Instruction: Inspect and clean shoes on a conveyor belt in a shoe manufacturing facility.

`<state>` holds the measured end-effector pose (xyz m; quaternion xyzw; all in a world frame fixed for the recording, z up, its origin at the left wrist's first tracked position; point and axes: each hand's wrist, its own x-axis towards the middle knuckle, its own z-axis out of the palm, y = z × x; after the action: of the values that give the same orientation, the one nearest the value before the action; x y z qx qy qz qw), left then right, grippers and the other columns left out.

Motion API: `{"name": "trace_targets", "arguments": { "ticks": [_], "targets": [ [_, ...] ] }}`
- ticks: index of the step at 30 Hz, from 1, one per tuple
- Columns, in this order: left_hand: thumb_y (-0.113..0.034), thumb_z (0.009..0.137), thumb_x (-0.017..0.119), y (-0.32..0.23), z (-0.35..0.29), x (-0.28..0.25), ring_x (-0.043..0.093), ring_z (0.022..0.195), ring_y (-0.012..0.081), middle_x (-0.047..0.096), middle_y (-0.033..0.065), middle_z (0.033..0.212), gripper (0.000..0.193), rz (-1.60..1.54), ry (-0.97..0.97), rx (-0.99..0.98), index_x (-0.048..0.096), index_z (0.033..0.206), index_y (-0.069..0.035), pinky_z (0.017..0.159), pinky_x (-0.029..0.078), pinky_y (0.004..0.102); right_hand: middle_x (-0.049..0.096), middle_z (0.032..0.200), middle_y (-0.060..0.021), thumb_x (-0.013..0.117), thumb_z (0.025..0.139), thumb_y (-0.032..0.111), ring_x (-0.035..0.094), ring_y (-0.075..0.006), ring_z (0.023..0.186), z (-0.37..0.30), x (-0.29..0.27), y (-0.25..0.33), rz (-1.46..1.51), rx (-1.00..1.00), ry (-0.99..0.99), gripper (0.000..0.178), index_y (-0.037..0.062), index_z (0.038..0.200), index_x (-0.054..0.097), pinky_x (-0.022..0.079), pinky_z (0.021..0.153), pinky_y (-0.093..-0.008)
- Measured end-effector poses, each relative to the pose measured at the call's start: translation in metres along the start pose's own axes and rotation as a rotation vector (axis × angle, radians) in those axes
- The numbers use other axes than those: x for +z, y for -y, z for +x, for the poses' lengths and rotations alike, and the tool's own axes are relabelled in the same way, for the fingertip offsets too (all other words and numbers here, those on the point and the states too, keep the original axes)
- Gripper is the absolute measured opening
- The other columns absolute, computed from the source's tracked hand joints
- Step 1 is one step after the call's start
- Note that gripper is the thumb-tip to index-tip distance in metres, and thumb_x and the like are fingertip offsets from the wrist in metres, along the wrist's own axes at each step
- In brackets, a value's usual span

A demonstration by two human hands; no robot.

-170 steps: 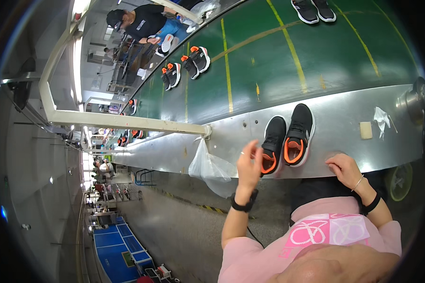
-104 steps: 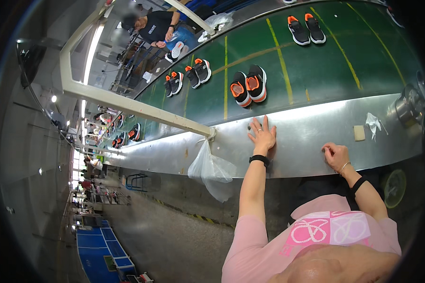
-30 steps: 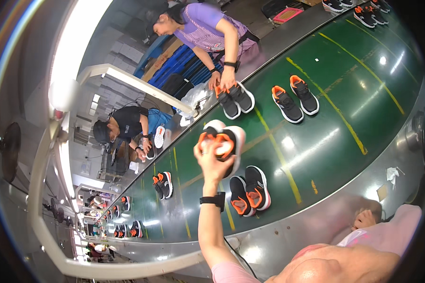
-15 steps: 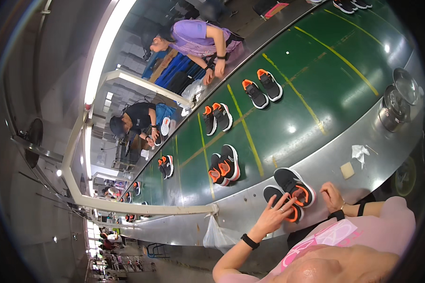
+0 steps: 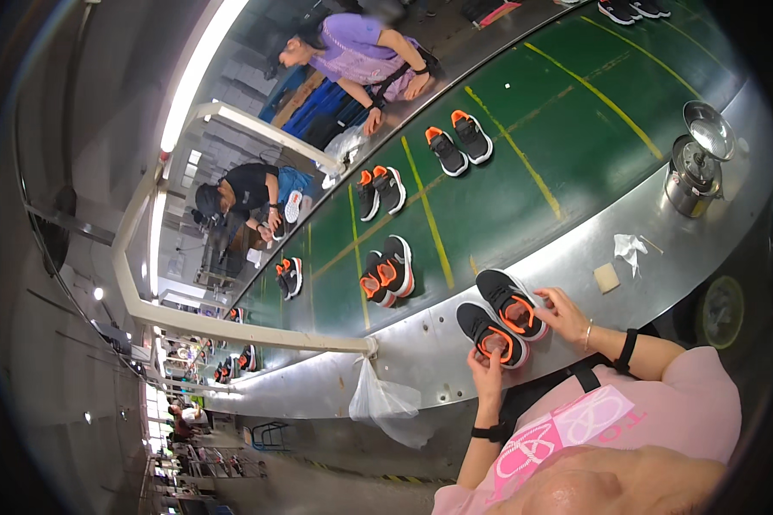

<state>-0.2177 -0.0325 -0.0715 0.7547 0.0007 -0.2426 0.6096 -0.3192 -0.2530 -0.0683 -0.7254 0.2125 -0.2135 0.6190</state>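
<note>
A pair of black sneakers with orange linings stands on the metal ledge before me, toes pointing away. The left sneaker (image 5: 481, 324) has its heel in my left hand (image 5: 487, 373), with the thumb and fingers closed on its collar. My right hand (image 5: 563, 314) grips the right sneaker (image 5: 508, 296) by the outer side of its heel, fingers bent around the edge. Both shoes sit upright, side by side and slightly staggered.
A green conveyor belt (image 5: 524, 137) with yellow lines carries several sneaker pairs, the nearest pair (image 5: 386, 273) just beyond the ledge. On the ledge lie a tan pad (image 5: 606, 278), a crumpled white cloth (image 5: 629, 251) and a metal pot (image 5: 694, 178). A plastic bag (image 5: 386, 395) hangs from a white frame post. Two people work across the belt.
My left hand has gone from spread over both shoes to holding the left heel. My right hand has moved from beside the pair onto the right heel. The view has shifted slightly.
</note>
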Motion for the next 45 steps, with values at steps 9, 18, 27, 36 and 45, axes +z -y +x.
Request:
{"name": "trace_targets", "arguments": {
  "ticks": [9,18,27,36,45],
  "targets": [
    [-0.011,0.081,0.078,-0.016,0.006,0.005,0.063,0.081,0.0132,0.061,0.007,0.098,0.079,-0.054,0.013,0.062,0.033,0.145,-0.003,0.071,0.052,0.0281,0.065,0.11,-0.0077,0.065,0.086,0.014,0.062,-0.0154,0.09,0.037,0.005,-0.001,0.041,0.19,0.191,0.055,0.0103,0.139,0.051,0.051,0.083,-0.0293],
    [-0.02,0.097,0.056,0.044,0.018,-0.004,0.056,0.124,0.0186,0.056,0.0046,0.136,0.053,-1.095,0.44,-0.214,0.038,0.147,-0.015,0.102,0.048,0.0347,0.056,0.136,0.0012,0.054,0.098,0.03,0.056,-0.0115,0.12,0.003,-0.003,-0.006,0.798,0.707,0.32,0.052,0.0174,0.148,0.042,0.05,0.098,-0.0343],
    [-0.026,0.099,0.054,0.039,0.019,0.0,0.058,0.123,0.0234,0.056,0.0061,0.139,0.047,-0.947,0.446,-0.196,0.043,0.144,-0.016,0.102,0.05,0.0402,0.057,0.136,-0.0028,0.053,0.102,0.028,0.06,-0.0136,0.117,0.003,-0.013,-0.015,0.857,0.725,0.307,0.048,0.0123,0.146,0.042,0.051,0.099,-0.0316],
    [-0.018,0.098,0.056,0.036,0.019,-0.001,0.056,0.125,0.022,0.054,0.0058,0.139,0.048,-1.004,0.473,-0.201,0.042,0.144,-0.018,0.103,0.049,0.0387,0.057,0.137,-0.002,0.054,0.102,0.029,0.06,-0.0125,0.119,0.005,-0.013,-0.008,0.814,0.758,0.289,0.05,0.0137,0.147,0.041,0.051,0.099,-0.0298],
    [-0.015,0.099,0.053,0.026,0.018,0.002,0.058,0.122,0.0214,0.056,0.0056,0.136,0.043,-0.971,0.456,-0.229,0.045,0.141,-0.02,0.101,0.051,0.0383,0.057,0.136,-0.0024,0.058,0.1,0.029,0.06,-0.0125,0.118,0.005,-0.017,-0.02,0.857,0.778,0.284,0.052,0.0137,0.147,0.041,0.051,0.099,-0.0301]
  ]
}}
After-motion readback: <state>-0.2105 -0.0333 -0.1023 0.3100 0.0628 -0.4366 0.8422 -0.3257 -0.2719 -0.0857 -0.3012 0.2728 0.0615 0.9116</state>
